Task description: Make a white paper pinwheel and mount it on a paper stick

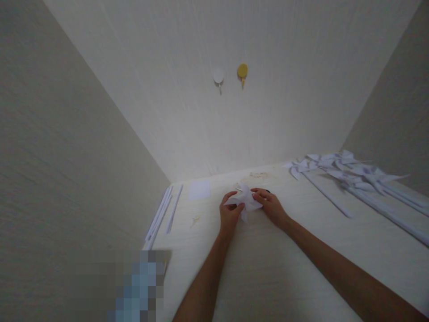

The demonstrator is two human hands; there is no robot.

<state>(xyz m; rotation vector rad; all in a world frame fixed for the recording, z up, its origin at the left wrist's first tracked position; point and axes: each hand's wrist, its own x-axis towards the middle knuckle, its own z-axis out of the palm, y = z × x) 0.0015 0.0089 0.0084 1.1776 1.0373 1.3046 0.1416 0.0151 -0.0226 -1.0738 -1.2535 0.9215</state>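
Note:
A white paper pinwheel head (247,201) with folded blades is between my two hands, just above the table. My left hand (229,215) pinches its left side, the thumb lying over the paper. On the other side, the fingers of my right hand (271,206) are closed on the right blade near the centre. A thin pale piece shows by the pinwheel's top, too small to make out. Something dark peeks out behind my right hand; its kind is hidden.
Finished paper pinwheels (335,167) on white sticks pile up at the right. White paper sticks (159,215) lie at the left, near a square paper sheet (199,190). Small pale bits (194,219) are scattered on the table. Two hooks (242,70) hang on the back wall.

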